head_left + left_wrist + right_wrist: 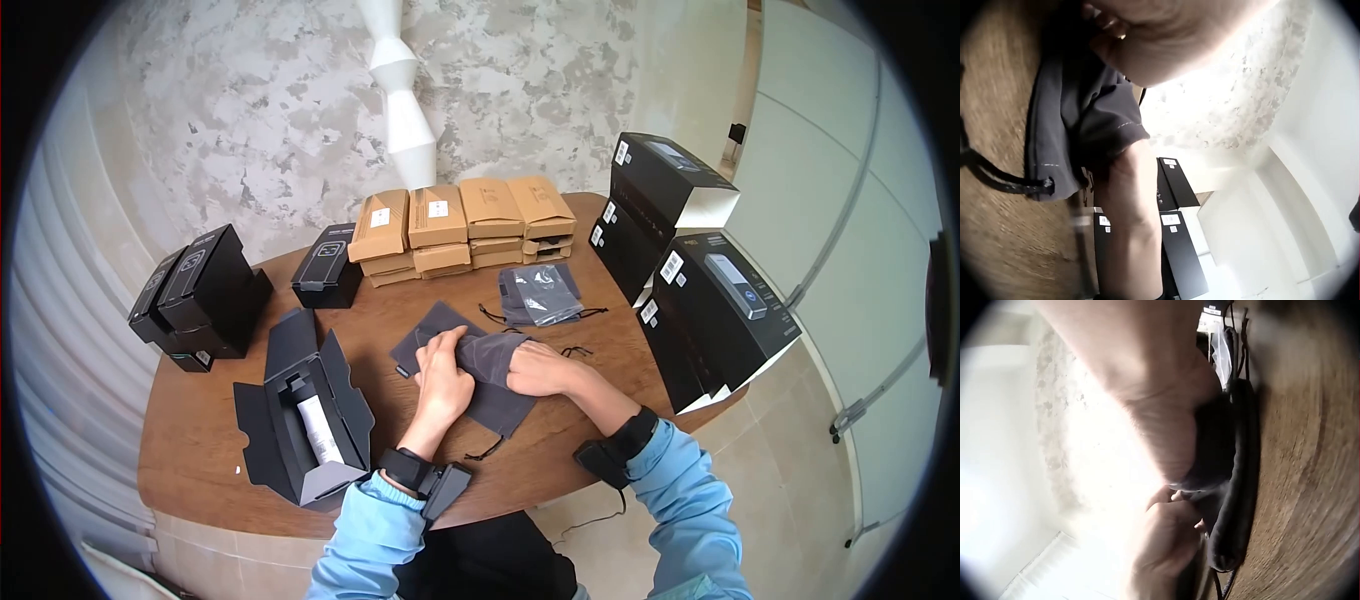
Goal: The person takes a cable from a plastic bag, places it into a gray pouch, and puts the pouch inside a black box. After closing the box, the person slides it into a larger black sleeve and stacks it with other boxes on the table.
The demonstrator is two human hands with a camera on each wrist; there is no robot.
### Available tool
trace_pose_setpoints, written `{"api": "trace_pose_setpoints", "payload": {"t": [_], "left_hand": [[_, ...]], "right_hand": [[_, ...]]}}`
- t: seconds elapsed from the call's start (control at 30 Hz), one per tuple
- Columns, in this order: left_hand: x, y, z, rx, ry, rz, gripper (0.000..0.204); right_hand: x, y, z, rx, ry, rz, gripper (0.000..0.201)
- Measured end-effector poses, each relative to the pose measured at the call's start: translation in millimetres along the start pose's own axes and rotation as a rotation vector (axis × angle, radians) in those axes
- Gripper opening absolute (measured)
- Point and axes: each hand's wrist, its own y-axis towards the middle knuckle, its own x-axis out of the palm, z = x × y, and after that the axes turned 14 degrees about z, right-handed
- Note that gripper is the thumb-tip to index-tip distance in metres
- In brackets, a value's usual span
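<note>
A dark grey drawstring pouch [488, 357] lies in front of me, over more grey pouch cloth [497, 408] on the table. My left hand [443, 378] grips its left part with curled fingers, close over the cloth. From the right, my right hand [540, 368] reaches into the pouch's mouth, its fingers hidden by the fabric. In the left wrist view the pouch hem [1130, 128] wraps the back of that hand. Black cord [1007, 181] trails from a corner eyelet. What the right fingers do inside, I cannot tell.
An open black box [290, 420] with a white item inside stands at left. Black boxes [205, 290] sit behind it. Brown cartons [490, 215] are stacked at the back, near another pouch [513, 296] under a clear plastic bag [548, 293]. Tall black boxes [700, 310] line the right edge.
</note>
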Motion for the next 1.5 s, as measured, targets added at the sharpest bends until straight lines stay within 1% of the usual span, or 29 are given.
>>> {"api": "trace_pose_setpoints", "payload": {"t": [0.07, 0.17, 0.3, 0.37, 0.4, 0.47, 0.53, 0.57, 0.63, 0.7, 0.73, 0.8, 0.83, 0.87, 0.9, 0.93, 0.97, 1.0, 1.07, 1.1, 1.13, 1.2, 1.27, 1.33, 1.37, 1.4, 1.43, 1.47, 1.5], "left_hand": [[5, 0, -3, 0.044, -0.086, -0.027, 0.062], [2, 0, -5, 0.065, -0.079, -0.017, 0.061], [-3, 2, -4, 0.087, -0.045, -0.066, 0.057], [-2, 0, -3, 0.094, -0.044, -0.045, 0.056], [-2, 0, -3, 0.103, -0.041, -0.025, 0.055], [-2, 1, -5, 0.112, -0.036, -0.028, 0.054], [-2, 2, -7, 0.126, -0.034, -0.029, 0.052], [-2, 2, -8, 0.13, -0.02, -0.008, 0.05], [-4, 4, -11, 0.132, -0.006, 0.016, 0.047], [-7, 7, -14, 0.114, 0.128, 0.295, 0.041], [-11, 10, -15, 0.068, 0.163, 0.33, 0.042], [-21, 8, -3, -0.003, 0.34, 0.385, 0.049], [-22, 5, 2, 0.018, 0.386, 0.384, 0.056], [-22, 5, 8, 0.021, 0.384, 0.387, 0.056], [-23, 4, 14, 0.231, 0.288, 0.45, 0.057], [-23, 5, 17, 0.441, 0.19, 0.509, 0.058], [-23, 7, 18, 0.516, -0.111, 0.434, 0.056], [-22, 6, 24, 0.459, -0.312, 0.317, 0.047], [-18, -4, 36, -0.05, -0.837, -0.088, 0.047], [-14, -5, 35, -0.056, -0.991, -0.181, 0.048], [-13, -7, 39, -0.143, -1.071, -0.146, 0.053], [-8, -2, 31, -0.246, -1.079, -0.04, 0.049], [-2, -2, 23, -0.265, -1.09, 0.016, 0.044], [2, -2, 17, -0.284, -1.099, 0.076, 0.039], [3, -2, 15, -0.301, -1.028, 0.111, 0.034], [5, -3, 14, -0.317, -0.956, 0.144, 0.03], [7, -4, 14, -0.345, -0.96, 0.146, 0.028], [8, -5, 15, -0.349, -0.957, 0.146, 0.028], [5, -6, 20, -0.378, -1.015, 0.131, 0.028]], "right_hand": [[-15, -1, -20, -0.064, -0.038, -0.092, 0.022], [-3, 7, 0, -0.092, -0.051, -0.18, 0.026], [-10, -1, 0, -0.124, 0.07, -0.073, 0.031], [-17, -5, 3, -0.065, 0.373, -0.088, 0.033], [-18, -6, 5, -0.065, 0.374, -0.088, 0.033], [-21, -7, 7, 0.083, 0.67, -0.134, 0.034], [-22, -7, 10, 0.093, 0.755, -0.1, 0.031], [-23, -7, 11, 0.104, 0.84, -0.068, 0.028], [-45, -10, 12, 0.151, 0.84, -0.029, 0.025], [-78, -15, 9, 0.269, 0.926, 0.063, 0.021], [-92, -18, 9, 0.341, 1.011, 0.122, 0.02], [-98, -20, 17, 0.292, 1.091, 0.257, 0.017], [-101, -19, 16, 0.283, 1.113, 0.24, 0.017], [-104, -18, 15, 0.275, 1.137, 0.221, 0.016], [-106, -16, 12, 0.272, 1.137, 0.222, 0.016], [-106, -13, 7, 0.268, 1.117, 0.148, 0.017], [-106, -10, 1, 0.265, 1.097, 0.075, 0.017], [-104, -6, -5, 0.266, 1.099, 0.075, 0.017], [-97, 4, -16, 0.279, 1.011, -0.005, 0.018], [-92, 9, -20, 0.288, 1.005, -0.01, 0.019], [-83, 14, -21, 0.288, 1.009, -0.018, 0.019], [-62, 25, -22, 0.362, 1.133, 0.079, 0.02], [-37, 31, -29, 0.447, 1.205, 0.251, 0.023], [-19, 31, -42, 0.534, 1.402, 0.365, 0.017], [-11, 33, -40, 0.537, 1.405, 0.357, 0.017], [-5, 35, -37, 0.552, 1.479, 0.427, 0.015], [1, 37, -35, 0.566, 1.551, 0.501, 0.015], [7, 36, -34, 0.57, 1.553, 0.5, 0.015], [9, 36, -39, 0.546, 1.511, 0.599, 0.016]]}}
